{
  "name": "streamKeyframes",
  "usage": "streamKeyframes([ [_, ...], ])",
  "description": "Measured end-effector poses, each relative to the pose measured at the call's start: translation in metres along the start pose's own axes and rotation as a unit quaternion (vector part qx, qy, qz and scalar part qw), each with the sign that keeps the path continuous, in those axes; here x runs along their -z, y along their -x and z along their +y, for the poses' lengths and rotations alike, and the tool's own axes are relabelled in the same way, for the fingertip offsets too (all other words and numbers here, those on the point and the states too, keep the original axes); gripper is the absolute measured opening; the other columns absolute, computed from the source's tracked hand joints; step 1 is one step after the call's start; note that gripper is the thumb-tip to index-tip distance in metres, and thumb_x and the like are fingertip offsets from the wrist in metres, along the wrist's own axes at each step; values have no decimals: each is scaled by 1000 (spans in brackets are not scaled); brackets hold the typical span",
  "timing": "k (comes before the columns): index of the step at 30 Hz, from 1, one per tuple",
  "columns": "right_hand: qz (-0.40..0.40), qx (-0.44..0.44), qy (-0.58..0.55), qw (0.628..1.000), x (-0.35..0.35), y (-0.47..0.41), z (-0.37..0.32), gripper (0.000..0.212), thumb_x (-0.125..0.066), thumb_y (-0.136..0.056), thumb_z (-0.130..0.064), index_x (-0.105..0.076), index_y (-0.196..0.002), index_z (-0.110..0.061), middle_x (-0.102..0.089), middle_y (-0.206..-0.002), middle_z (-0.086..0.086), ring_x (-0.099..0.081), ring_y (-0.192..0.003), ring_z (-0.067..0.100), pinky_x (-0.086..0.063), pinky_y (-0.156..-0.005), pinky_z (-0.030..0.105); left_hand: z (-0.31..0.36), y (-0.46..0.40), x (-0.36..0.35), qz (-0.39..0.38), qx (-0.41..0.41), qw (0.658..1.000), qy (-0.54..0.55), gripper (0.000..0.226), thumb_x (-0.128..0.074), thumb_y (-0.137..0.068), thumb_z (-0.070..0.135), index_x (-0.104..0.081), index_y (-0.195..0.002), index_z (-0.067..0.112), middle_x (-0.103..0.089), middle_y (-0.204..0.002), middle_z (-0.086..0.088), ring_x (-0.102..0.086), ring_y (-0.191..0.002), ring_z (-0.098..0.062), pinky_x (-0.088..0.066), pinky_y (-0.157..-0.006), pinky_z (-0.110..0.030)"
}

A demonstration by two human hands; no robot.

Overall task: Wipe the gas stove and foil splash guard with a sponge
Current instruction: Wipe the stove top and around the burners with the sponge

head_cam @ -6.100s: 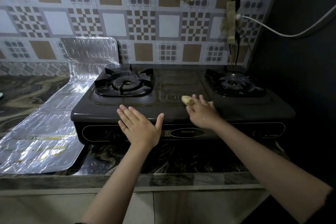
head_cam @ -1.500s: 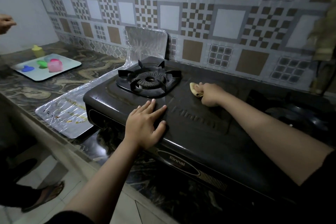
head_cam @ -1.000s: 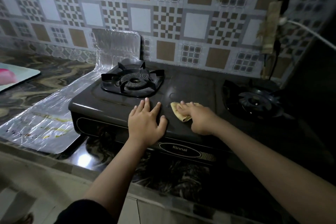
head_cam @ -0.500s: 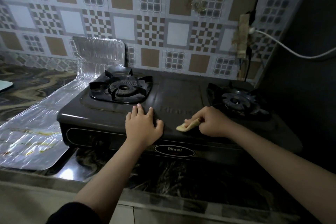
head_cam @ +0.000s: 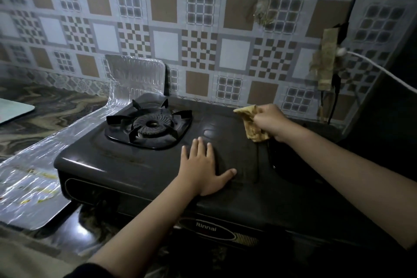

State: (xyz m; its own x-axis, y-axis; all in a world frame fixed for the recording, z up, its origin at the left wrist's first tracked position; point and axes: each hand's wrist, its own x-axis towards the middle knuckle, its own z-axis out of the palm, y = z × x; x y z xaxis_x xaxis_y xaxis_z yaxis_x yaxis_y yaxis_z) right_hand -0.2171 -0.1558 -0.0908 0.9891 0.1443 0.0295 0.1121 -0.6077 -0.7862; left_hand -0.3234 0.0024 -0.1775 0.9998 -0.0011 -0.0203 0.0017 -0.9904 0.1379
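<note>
A dark two-burner gas stove (head_cam: 126,165) stands on the counter against the tiled wall. My left hand (head_cam: 204,168) lies flat on its top near the front, fingers straight. My right hand (head_cam: 269,121) grips a thin yellow sponge (head_cam: 251,124) at the back middle of the stove top. The left burner grate (head_cam: 150,124) is in plain sight; my right arm hides most of the right burner. A silver foil splash guard (head_cam: 33,169) lies along the counter left of the stove, its far end (head_cam: 135,77) standing up against the wall, with yellow stains on its near part.
A power cord and taped socket (head_cam: 326,61) hang on the wall at the right, beside a dark side wall. A pale tray edge (head_cam: 15,108) shows at the far left on the marbled counter (head_cam: 52,117).
My right hand has carried the sponge from the stove's front edge back toward the wall. My left hand stays flat on the stove top. The camera has come closer and swung left.
</note>
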Motion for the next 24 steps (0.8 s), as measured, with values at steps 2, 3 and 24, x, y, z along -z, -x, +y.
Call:
streamKeyframes([
  [2, -19, 29, 54, 998, -8, -23, 0, 31, -46, -78, 7, -68, -96, -7, -65, -85, 17, -62, -71, 29, -45, -53, 24, -1, -4, -5, -3, 8, 1000, -5, 104, -25, -83, 79, 2, -153, 8, 11, -159, -17, 14, -147, -28, 5, -118, -49],
  [3, -27, 47, 83, 995, -13, -33, -1, 34, -47, -79, 8, -66, -102, -9, -63, -90, 14, -60, -75, 27, -43, -55, 23, -2, -5, -5, -1, 7, 1000, -5, 104, -25, -82, 80, 2, -154, 9, 12, -160, -16, 14, -147, -27, 5, -118, -48],
  [24, -211, 178, 345, 897, -54, -125, 3, 59, -44, -85, 3, -56, -133, -29, -50, -133, 7, -52, -93, 19, -41, -69, 24, -3, -5, -6, -3, 26, 999, 19, 104, -34, -79, 80, 3, -154, 18, 18, -159, -7, 18, -146, -16, 7, -120, -38],
])
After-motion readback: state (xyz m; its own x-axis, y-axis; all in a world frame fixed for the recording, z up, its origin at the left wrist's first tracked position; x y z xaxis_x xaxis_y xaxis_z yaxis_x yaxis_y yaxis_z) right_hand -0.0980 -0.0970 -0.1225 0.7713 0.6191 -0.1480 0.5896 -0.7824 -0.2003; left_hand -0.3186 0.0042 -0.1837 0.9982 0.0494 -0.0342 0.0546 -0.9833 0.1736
